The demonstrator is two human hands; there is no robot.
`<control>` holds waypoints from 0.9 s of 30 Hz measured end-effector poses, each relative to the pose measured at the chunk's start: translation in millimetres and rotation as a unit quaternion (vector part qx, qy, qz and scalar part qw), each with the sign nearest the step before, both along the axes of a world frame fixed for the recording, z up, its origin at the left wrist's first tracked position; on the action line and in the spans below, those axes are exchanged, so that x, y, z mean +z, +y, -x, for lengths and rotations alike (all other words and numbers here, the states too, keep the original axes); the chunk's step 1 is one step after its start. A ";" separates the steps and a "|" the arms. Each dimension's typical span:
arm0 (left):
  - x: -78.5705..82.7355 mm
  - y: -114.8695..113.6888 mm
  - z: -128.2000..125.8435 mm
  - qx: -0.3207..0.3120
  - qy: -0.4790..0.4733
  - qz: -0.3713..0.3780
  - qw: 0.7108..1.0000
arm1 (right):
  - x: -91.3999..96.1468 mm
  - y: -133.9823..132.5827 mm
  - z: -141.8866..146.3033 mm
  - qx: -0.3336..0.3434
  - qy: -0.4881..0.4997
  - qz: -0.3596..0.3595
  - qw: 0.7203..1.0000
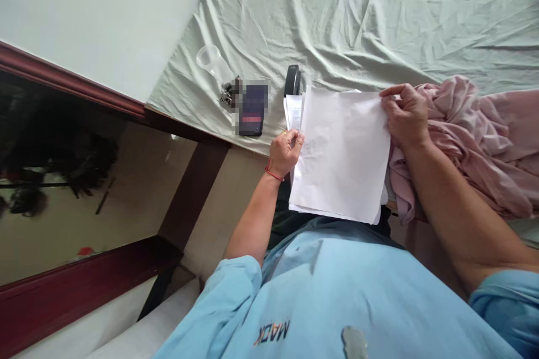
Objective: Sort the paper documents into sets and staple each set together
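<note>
A loose stack of white paper sheets point(343, 154) lies over the bed's front edge, close to my body. My left hand point(286, 151) is closed on the stack's left edge, thumb on top, a red thread at the wrist. At the upper right corner, my right hand point(405, 113) pinches the top sheet between thumb and fingers. That sheet's face looks blank, while a printed sheet point(296, 112) peeks out beneath it at the left. Just beyond the stack lies a black stapler-like object point(292, 79), its near end hidden by the papers.
A dark phone point(252, 109) rests left of the papers, with a bunch of keys point(228, 93) and a clear plastic cup point(208, 58) beside it. Crumpled pink cloth point(467, 140) lies at the right on the wrinkled pale green bedsheet point(328, 17). A dark-red wooden frame point(76, 78) stands at the left.
</note>
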State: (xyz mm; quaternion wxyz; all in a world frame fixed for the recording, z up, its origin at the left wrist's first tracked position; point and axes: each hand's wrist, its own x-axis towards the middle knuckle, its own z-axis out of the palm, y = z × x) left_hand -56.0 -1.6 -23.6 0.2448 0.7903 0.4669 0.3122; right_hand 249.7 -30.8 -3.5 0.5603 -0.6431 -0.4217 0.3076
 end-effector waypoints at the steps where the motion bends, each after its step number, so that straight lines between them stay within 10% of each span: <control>1: 0.5 0.2 0.1 0.000 0.000 0.003 1.000 | 1.1 -0.9 0.3 0.006 -0.005 0.003 1.000; 27: -1.4 -2.4 1.2 0.007 0.012 -0.013 1.000 | 7.1 -6.5 3.0 0.049 -0.039 0.015 0.998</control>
